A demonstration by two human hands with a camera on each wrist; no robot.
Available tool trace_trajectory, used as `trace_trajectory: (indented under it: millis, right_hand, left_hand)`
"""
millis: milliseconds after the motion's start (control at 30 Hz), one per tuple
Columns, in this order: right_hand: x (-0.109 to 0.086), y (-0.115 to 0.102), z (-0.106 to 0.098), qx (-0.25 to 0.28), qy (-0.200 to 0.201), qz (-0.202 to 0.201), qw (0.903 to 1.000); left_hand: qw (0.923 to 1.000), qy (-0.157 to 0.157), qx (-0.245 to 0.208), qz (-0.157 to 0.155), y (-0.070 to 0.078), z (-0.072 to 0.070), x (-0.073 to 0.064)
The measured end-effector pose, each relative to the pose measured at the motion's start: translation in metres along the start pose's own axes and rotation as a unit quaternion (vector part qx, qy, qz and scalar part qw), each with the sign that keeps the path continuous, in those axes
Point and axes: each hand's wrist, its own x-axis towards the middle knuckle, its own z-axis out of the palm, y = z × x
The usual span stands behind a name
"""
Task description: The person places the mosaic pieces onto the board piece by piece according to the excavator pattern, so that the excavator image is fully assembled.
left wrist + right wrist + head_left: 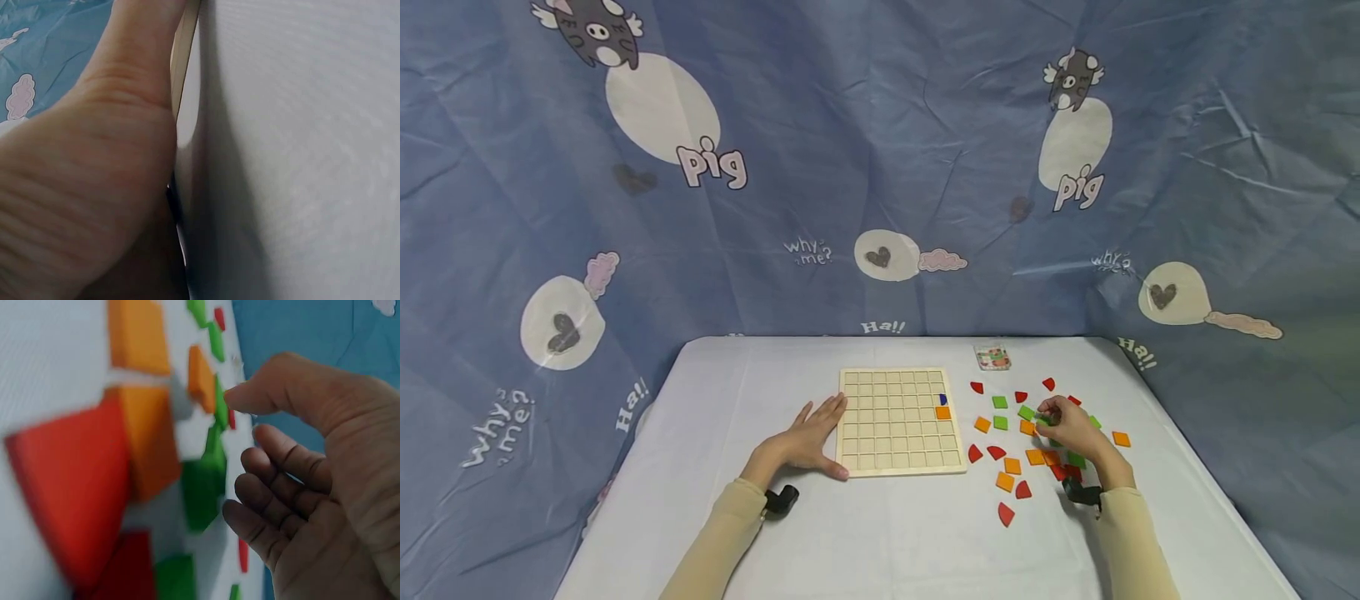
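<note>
My left hand lies with fingers spread at the left edge of a pale wooden grid board. In the left wrist view, the board's edge shows beside the hand. A blue piece and an orange square tile sit in cells near the board's right side. Over the scattered pieces hovers my right hand, its fingertips close to a green tile. In the right wrist view, thumb and bent fingers stand apart with nothing between them, beside green tiles.
Right of the board lie several orange squares, green squares and red quarter-round pieces. A small clear packet with a coloured print is at the back of the white table. Behind hangs a blue printed cloth.
</note>
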Motion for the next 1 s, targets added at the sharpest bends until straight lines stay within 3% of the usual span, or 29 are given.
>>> trace_trajectory:
  millis: [167,400,700,1000]
  right_hand:
    - [0.0,0.01,-0.002,-0.019,0.004,0.027,0.9994]
    - [0.003,0.014,-0.002,-0.052,0.009,0.033,0.9981]
    - [0.005,0.01,-0.002,-0.053,0.014,0.043,0.9976]
    - [0.016,-0.021,0.011,-0.009,0.035,-0.012,0.9993]
  left_hand:
    - [1.0,0.001,0.0,-0.003,0.0,0.0,0.0]
    - [1.0,0.004,-0.008,0.001,-0.001,-0.001,0.0]
    - [1.0,0.002,-0.005,0.002,-0.003,0.001,0.001]
    - [1.0,0.0,0.005,0.001,-0.002,0.001,0.001]
